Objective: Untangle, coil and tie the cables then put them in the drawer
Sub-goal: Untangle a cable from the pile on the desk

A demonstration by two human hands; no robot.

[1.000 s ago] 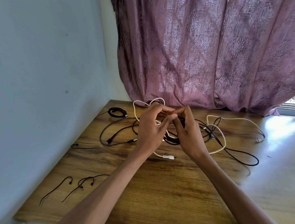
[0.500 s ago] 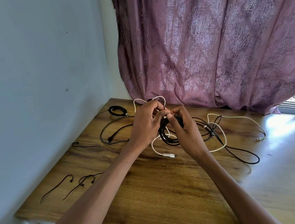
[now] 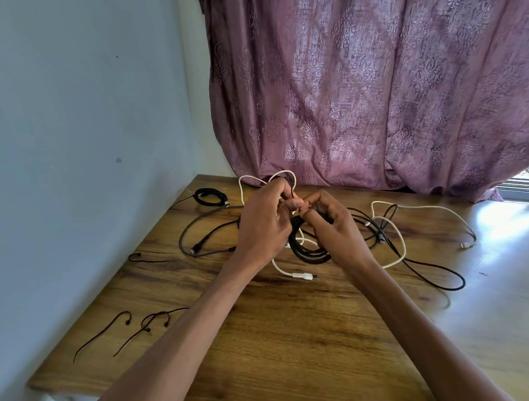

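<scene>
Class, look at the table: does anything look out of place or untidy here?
Yes. Loose black and white cables sprawl tangled across the wooden table, uncoiled. Only the black coil gripped by both hands and a small coiled cable at the far corner look tidy.

Black coil, white cable, seemingly damask mauve curtain.

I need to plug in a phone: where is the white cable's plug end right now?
In the head view, the white plug lies on the table near the middle, just below the black coil held by both hands, between the two wrists.
</scene>
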